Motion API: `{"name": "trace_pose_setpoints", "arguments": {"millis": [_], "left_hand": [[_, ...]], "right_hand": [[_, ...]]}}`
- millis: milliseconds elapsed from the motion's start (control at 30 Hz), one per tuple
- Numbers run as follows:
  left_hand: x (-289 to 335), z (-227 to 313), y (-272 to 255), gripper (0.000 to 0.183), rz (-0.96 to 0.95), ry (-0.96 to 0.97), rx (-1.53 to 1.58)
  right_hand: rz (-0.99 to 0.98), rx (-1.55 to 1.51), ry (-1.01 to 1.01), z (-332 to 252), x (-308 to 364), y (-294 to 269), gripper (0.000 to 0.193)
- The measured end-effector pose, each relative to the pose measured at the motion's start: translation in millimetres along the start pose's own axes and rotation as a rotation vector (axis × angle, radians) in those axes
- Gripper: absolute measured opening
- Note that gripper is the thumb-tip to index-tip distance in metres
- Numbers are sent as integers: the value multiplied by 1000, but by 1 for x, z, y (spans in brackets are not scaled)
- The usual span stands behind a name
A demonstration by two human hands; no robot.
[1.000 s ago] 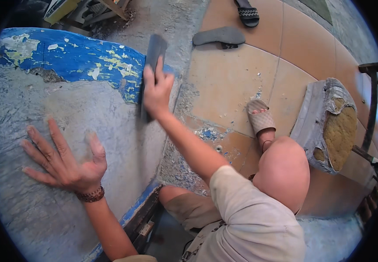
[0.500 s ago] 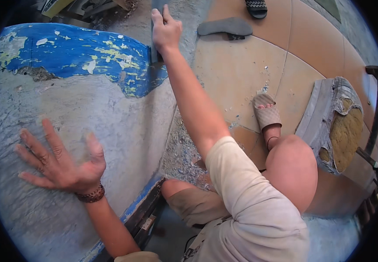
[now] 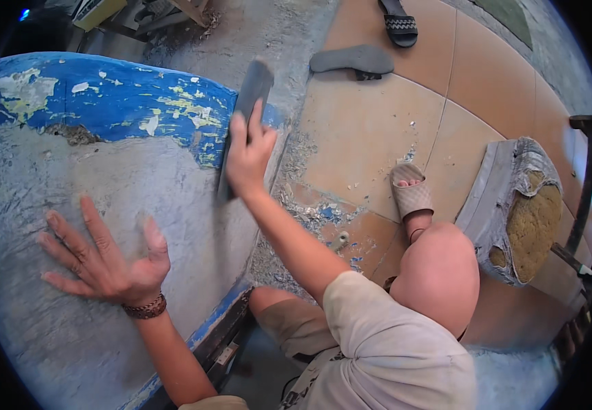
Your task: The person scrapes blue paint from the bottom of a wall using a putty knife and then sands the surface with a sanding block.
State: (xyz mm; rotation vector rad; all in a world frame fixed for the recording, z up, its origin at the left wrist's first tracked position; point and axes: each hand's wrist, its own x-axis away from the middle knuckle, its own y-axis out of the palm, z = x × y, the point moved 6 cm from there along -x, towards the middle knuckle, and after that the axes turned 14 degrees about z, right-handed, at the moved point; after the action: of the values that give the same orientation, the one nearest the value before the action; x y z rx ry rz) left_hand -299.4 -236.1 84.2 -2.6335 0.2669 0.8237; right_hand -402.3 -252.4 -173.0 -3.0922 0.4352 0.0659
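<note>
My left hand lies with its fingers spread on a rough, grey-white wall-like surface, dusty at the fingertips. Gripped in my right hand is a long, flat grey bar, slightly smeared by motion; its exact kind I cannot make out. It sits along the right edge of the surface, beside the end of a band of flaking blue paint. Yellowish and white patches show through the blue. Below the band, a broken hollow exposes coarser material.
Paint flakes and dust litter the tiled floor along the surface's base. A torn grey cushion with yellow foam lies at right by a dark metal frame. An overturned sandal and a black slipper rest farther off.
My right hand has pulled the grey bar nearer, down along the surface's right edge. The left hand keeps its place on the surface; the whole view has shifted slightly.
</note>
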Motion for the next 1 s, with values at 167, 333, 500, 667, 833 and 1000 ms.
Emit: {"name": "trace_pose_setpoints", "arguments": {"millis": [167,333,500,667,833,1000], "left_hand": [[-4,23,2,68,24,-12,86],[0,6,0,67,24,-23,34],[-1,15,2,66,-15,-25,97],[0,5,1,65,38,-23,69],[-3,9,-3,64,42,-10,99],[-6,12,-1,64,32,-37,76]], "right_hand": [[-156,-167,420,50,-116,35,56],[-131,-69,161,-21,1,-13,56],[-128,-130,271,7,-66,12,56],[-222,-99,281,-26,-23,10,59],[-135,-156,272,-59,-43,3,54],[-8,-200,168,-54,-74,26,55]]}}
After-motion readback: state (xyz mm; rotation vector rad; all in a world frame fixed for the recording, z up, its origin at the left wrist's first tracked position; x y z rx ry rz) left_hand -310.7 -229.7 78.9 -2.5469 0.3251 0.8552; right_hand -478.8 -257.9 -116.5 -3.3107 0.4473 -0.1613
